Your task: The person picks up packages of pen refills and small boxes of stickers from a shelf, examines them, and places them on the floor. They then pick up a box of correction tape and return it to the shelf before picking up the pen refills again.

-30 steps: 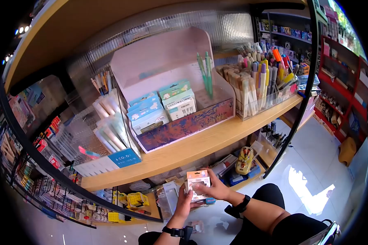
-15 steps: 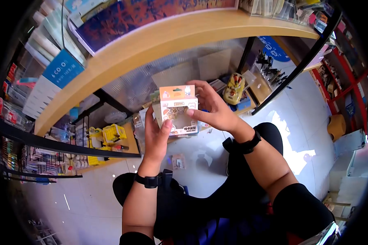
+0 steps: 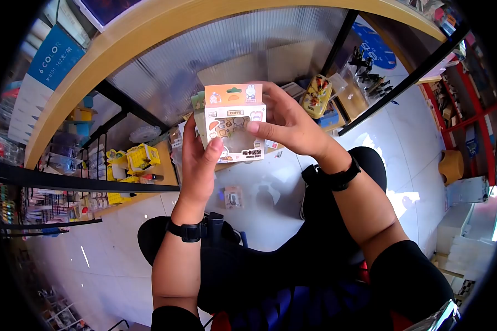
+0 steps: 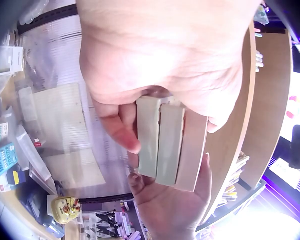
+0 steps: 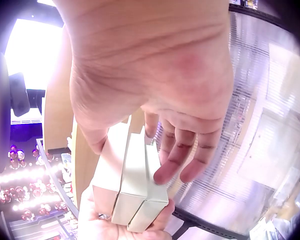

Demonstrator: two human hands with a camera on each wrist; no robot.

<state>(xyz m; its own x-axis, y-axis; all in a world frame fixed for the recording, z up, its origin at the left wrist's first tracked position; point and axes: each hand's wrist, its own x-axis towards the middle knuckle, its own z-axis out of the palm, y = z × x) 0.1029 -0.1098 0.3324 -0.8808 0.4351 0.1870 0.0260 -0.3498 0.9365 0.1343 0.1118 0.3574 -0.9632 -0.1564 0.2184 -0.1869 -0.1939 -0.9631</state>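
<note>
Three small cardboard boxes are held together in a stack, front to back. The front box (image 3: 238, 138) has an orange hang tab, cartoon prints, the word COFFE and a clear window. Greenish edges of the boxes behind it show at its left. My left hand (image 3: 199, 163) grips the stack from the left and below, thumb at the front lower corner. My right hand (image 3: 295, 132) holds the right side, its thumb on the front near the window and its fingers behind. Side by side, the stacked boxes (image 4: 171, 145) show their narrow sides in the left wrist view.
A curved wooden shelf edge (image 3: 165, 34) arches above the hands. Beyond them lie a yellow pencil case (image 3: 316, 96) and other stationery on the lower shelf. Yellow baskets (image 3: 142, 159) stand at left. A small package (image 3: 232, 197) lies on the floor between the person's legs.
The head view has tilted down from the upper shelf towards the hands and lap. The boxes now appear larger and higher in the view, with both hands still holding them.
</note>
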